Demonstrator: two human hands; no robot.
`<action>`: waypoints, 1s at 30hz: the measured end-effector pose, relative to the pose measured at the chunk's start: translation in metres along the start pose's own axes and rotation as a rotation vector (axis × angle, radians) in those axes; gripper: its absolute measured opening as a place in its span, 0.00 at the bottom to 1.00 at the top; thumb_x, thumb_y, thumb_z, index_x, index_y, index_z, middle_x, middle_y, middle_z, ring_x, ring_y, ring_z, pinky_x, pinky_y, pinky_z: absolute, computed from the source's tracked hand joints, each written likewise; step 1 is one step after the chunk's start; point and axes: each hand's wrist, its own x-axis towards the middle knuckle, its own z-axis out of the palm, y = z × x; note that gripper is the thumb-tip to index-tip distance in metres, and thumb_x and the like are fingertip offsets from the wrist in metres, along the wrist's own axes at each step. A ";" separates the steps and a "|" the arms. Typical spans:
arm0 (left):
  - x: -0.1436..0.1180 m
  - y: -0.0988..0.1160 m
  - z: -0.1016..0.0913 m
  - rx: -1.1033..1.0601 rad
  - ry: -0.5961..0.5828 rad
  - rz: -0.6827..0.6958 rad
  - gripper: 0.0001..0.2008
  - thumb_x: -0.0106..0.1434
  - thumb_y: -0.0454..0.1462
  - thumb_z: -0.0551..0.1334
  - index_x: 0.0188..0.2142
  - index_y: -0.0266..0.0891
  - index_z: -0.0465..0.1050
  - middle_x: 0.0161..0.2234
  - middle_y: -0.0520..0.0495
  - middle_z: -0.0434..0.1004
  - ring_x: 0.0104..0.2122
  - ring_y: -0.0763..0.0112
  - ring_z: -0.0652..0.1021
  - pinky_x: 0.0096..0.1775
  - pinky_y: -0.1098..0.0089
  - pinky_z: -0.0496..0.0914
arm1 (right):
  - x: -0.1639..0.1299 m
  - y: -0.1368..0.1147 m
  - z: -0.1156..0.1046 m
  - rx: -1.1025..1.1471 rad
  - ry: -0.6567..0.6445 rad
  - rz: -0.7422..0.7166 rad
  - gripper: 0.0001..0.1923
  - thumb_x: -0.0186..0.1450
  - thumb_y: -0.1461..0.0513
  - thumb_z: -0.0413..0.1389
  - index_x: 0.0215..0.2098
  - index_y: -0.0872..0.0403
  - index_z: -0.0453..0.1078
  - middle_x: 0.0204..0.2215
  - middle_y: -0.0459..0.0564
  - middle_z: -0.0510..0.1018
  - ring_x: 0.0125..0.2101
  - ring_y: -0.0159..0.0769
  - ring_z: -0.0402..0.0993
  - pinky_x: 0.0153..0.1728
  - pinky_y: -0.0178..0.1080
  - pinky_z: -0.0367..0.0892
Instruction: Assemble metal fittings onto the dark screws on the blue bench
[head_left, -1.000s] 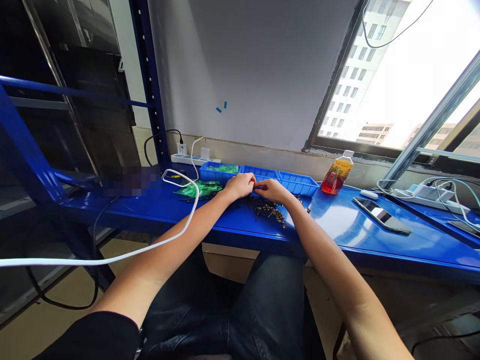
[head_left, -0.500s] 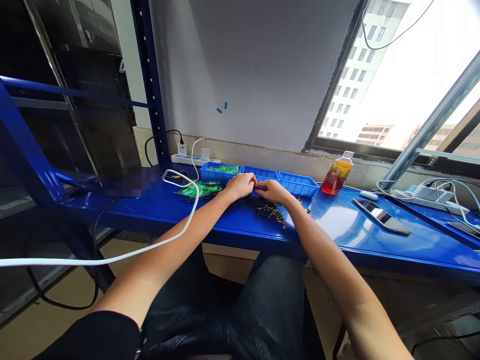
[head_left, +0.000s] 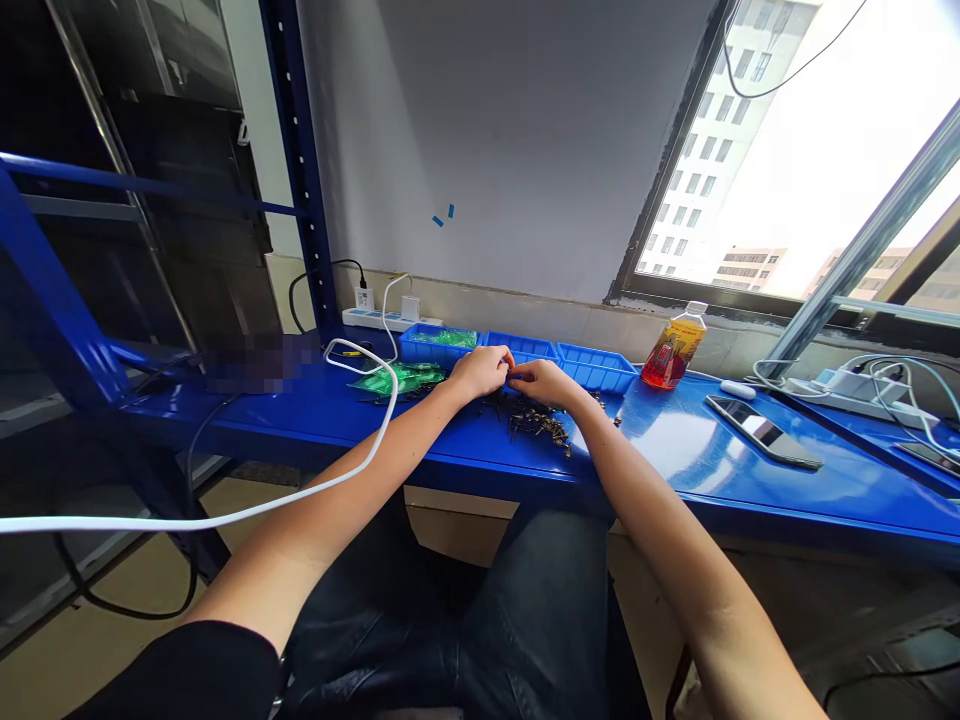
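Note:
My left hand and my right hand meet fingertip to fingertip just in front of the blue bins. Both have their fingers pinched together; whatever lies between them is too small and hidden to name. Below my right hand a loose pile of small dark and brass-coloured screws is spread on the blue table. To the left of my left hand lie green plastic bags, with dark pieces at their edge. Behind my hands stand a middle blue bin and a right blue bin.
A left blue bin holds green plastic. A bottle of red drink and a phone are to the right. One white cable hangs across my left forearm in view. Power strips with wires sit at the right.

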 end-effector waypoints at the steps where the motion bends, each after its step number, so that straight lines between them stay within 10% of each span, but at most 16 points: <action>1: 0.000 0.000 0.000 -0.004 0.001 0.000 0.14 0.59 0.33 0.52 0.40 0.42 0.73 0.34 0.48 0.78 0.35 0.66 0.76 0.36 0.71 0.68 | 0.000 0.001 0.000 0.002 -0.002 -0.009 0.15 0.58 0.64 0.50 0.39 0.57 0.75 0.16 0.40 0.63 0.19 0.25 0.53 0.24 0.32 0.50; 15: 0.002 -0.001 0.003 -0.139 0.101 0.092 0.13 0.58 0.31 0.52 0.38 0.39 0.73 0.34 0.49 0.78 0.33 0.70 0.76 0.38 0.72 0.68 | 0.001 0.002 0.002 0.064 0.037 -0.026 0.13 0.60 0.61 0.47 0.29 0.58 0.72 0.17 0.41 0.62 0.20 0.26 0.53 0.25 0.32 0.50; 30: -0.003 0.003 -0.004 -0.031 0.109 -0.167 0.16 0.63 0.44 0.51 0.39 0.40 0.73 0.38 0.44 0.78 0.40 0.60 0.76 0.37 0.69 0.68 | 0.001 0.001 0.001 0.056 0.072 -0.041 0.13 0.62 0.61 0.44 0.24 0.56 0.65 0.19 0.43 0.66 0.21 0.28 0.57 0.25 0.32 0.51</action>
